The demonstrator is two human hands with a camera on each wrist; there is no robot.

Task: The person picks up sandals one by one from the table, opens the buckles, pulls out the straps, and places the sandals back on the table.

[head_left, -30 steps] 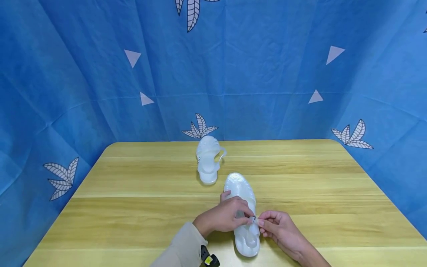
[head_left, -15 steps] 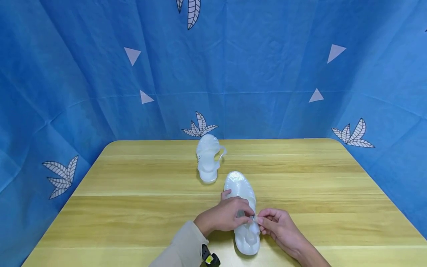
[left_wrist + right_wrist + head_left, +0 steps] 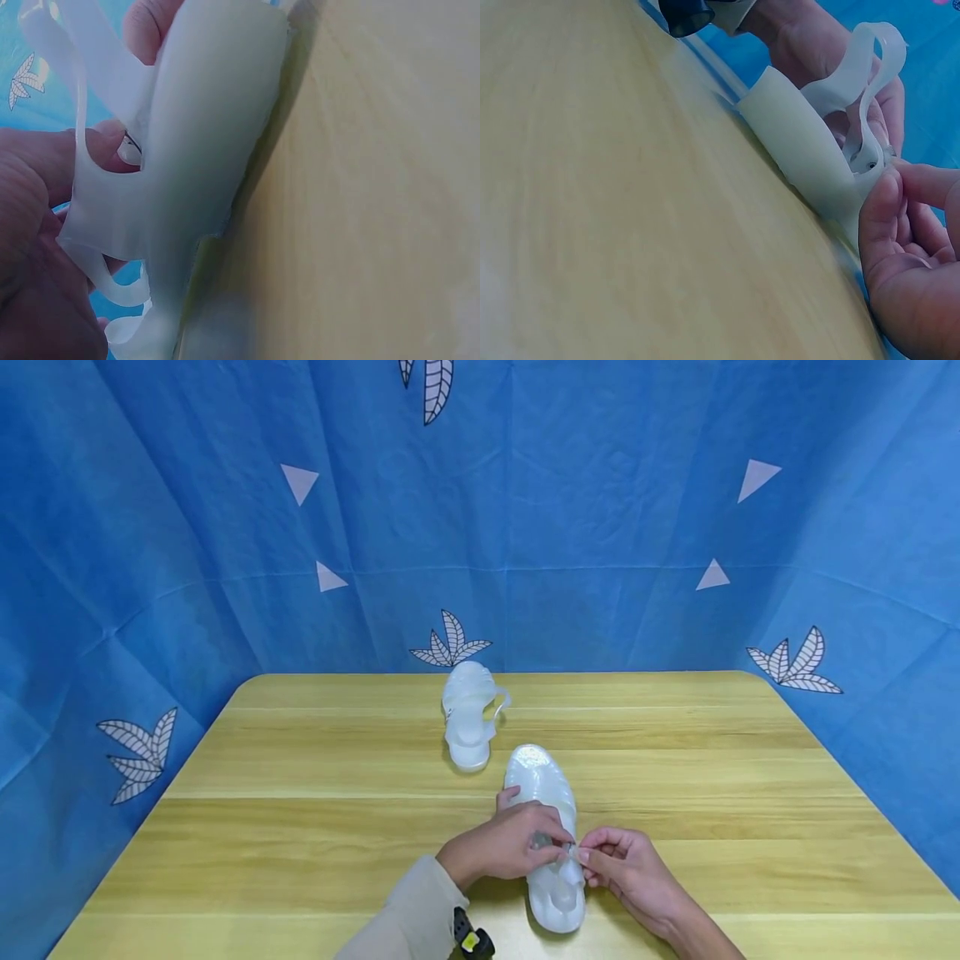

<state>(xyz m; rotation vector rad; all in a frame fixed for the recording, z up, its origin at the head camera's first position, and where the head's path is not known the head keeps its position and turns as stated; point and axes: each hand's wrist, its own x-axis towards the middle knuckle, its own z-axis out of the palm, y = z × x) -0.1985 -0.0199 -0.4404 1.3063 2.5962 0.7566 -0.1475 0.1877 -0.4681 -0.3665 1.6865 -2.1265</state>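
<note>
A translucent white sandal (image 3: 555,906) lies near the table's front, toe pointing away. The left hand (image 3: 506,846) reaches across it, thumb and forefinger pinching the strap by a small metal buckle; another finger rests at the sandal's left edge. At the sandal's right side the right hand (image 3: 633,877) pinches the strap end with thumb and forefinger. In the right wrist view the strap (image 3: 875,82) loops above the heel and the fingertips of the right hand (image 3: 911,255) meet at the buckle. The left wrist view shows the sole's side (image 3: 214,112) close up; the buckle is partly hidden.
A second white sandal (image 3: 468,727) lies farther back, its strap standing out to the right. Behind the wooden table (image 3: 300,752) hangs a blue patterned cloth (image 3: 585,510). A dark device with a yellow patch (image 3: 472,941) is on the left wrist.
Both hands stay at the same place on the sandal. Between the fingers the strap and buckle have shifted slightly, the buckle showing less than before.
</note>
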